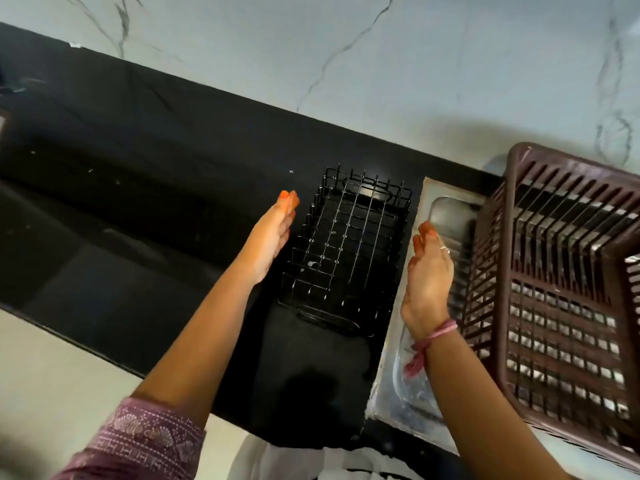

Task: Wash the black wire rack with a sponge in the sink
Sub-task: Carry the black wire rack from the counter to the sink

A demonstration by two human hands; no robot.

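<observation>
Centrally placed: black rack, resting on dark worktop, just left of steel sink surround. Wire grid uppermost, far end standing higher than near end; small white specks noted on the wires near the left side.

Left hand: beside rack's left edge, fingers straight and together, palm turned toward the rack, holding nothing. Contact with the wires cannot be confirmed. Orange-painted nail visible at the far fingertip.

Right hand: beside rack's right edge, over the sink surround, fingers straight, palm facing the rack, holding nothing. Apart from the wires, by appearance. Ring on one finger; pink thread band at the wrist.

Right of that: brown slatted plastic basket, standing over the sink area, close by the right hand.

Far side: white marbled wall behind the worktop. Near left: purple patterned sleeve.
</observation>
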